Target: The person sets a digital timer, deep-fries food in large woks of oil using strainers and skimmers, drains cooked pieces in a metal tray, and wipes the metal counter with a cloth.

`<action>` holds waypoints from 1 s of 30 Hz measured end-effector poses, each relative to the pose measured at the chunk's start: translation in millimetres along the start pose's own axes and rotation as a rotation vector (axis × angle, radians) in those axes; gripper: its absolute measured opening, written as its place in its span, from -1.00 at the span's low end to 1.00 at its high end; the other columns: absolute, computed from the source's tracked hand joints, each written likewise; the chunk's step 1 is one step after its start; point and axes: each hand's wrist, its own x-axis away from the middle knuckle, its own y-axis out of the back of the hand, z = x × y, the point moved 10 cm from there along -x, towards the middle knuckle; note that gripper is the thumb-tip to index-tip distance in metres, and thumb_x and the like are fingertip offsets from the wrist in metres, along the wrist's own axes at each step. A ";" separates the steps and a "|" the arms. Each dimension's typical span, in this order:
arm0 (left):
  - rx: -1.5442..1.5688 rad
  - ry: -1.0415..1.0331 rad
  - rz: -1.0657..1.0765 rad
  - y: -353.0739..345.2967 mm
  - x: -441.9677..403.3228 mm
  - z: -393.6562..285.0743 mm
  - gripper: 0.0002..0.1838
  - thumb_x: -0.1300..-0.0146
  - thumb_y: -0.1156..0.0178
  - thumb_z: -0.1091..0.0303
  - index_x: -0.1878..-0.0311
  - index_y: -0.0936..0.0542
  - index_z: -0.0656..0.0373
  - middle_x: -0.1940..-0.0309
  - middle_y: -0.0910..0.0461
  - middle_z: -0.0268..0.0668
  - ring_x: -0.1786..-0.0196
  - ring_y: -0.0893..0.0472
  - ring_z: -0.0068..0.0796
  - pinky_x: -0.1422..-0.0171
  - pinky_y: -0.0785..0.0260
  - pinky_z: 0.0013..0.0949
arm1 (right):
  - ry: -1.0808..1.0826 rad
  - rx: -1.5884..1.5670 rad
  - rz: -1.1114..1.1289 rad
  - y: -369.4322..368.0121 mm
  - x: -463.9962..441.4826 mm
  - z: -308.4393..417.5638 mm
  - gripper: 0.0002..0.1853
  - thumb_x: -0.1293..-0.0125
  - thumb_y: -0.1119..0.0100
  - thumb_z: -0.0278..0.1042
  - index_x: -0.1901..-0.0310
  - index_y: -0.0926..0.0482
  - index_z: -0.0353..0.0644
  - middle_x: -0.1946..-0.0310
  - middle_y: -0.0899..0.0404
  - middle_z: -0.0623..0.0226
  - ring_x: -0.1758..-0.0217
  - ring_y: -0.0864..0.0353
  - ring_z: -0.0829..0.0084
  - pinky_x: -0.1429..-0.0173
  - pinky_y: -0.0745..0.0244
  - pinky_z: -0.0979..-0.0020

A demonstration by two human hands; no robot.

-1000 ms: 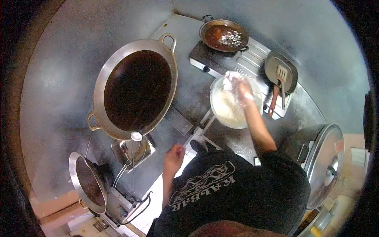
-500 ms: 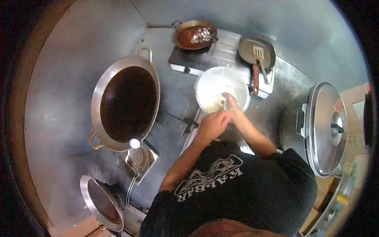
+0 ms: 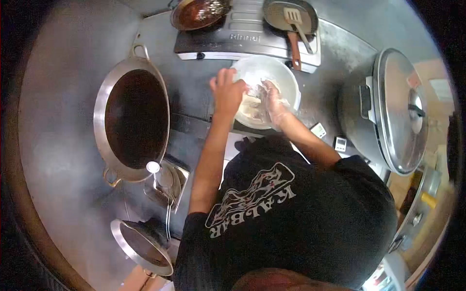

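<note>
A white round bowl (image 3: 291,77) holds pale powder or batter. My right hand (image 3: 275,102) is inside it, coated with white and apparently in a thin clear glove. Its fingers point away from me, outstretched and partly blurred, with no clear object held. At the bowl's left rim is my left hand (image 3: 227,92), its fingers apart and its thumb over the edge. Behind the bowl stands a two-burner stove (image 3: 242,43), with a small wok (image 3: 199,13) of reddish-brown liquid on the left and a square pan (image 3: 276,14) with a slotted spatula (image 3: 293,16) on the right.
A large wok (image 3: 100,116) of dark liquid stands at the left, with strainers (image 3: 165,177) below it. Another pan (image 3: 145,247) is at the lower left. On the right are a large lidded pot (image 3: 400,111) and two small white devices (image 3: 318,130), (image 3: 341,144).
My left hand has risen from my lower left, met my right hand at the bowl's near edge, then parted to the left rim. My right hand has gone deeper into the bowl. The view has shifted.
</note>
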 end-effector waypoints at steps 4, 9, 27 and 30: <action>-0.221 0.017 0.043 -18.8 -14.4 22.1 -0.88 0.09 -0.29 0.19 0.46 -0.67 -0.06 -0.01 -0.41 -0.34 -0.18 -0.26 -0.27 -0.14 -0.04 0.07 | -0.095 -0.030 0.104 1.2 13.8 -8.5 -0.33 -0.28 0.16 0.17 -0.27 -0.19 -0.15 -0.16 -0.34 0.24 -0.17 -0.35 0.25 -0.23 -0.24 0.13; -0.491 -0.079 0.078 -47.0 -32.0 35.3 -0.86 0.12 -0.29 0.18 0.47 -0.67 -0.05 -0.08 -0.41 -0.32 -0.20 -0.26 -0.21 -0.15 -0.06 0.10 | 0.029 -0.033 0.268 7.1 30.1 -7.6 -0.45 -0.45 0.34 -0.05 -0.34 -0.10 -0.21 -0.39 -0.02 0.31 -0.41 -0.05 0.38 -0.42 0.01 0.30; -0.018 -0.088 0.141 13.5 15.6 -48.9 -0.63 0.01 -0.19 0.46 0.05 -0.57 0.02 -0.10 -0.41 -0.20 -0.18 -0.34 -0.15 -0.21 -0.10 0.00 | 0.322 0.694 -1.027 433.8 136.7 -59.9 -0.41 0.02 -0.27 0.07 0.12 -0.53 -0.33 0.30 -0.62 -0.01 0.19 -0.62 0.15 0.09 -0.48 0.32; 0.385 -0.149 0.299 13.9 50.0 -71.4 -0.71 -0.08 -0.11 0.49 0.08 -0.54 0.22 0.04 -0.51 -0.11 -0.06 -0.46 -0.10 -0.15 -0.24 -0.15 | 0.110 0.897 -1.051 365.1 132.0 -41.2 -0.24 0.07 -0.32 0.15 -0.06 -0.42 -0.30 0.10 -0.54 -0.12 -0.04 -0.52 0.04 -0.11 -0.39 0.25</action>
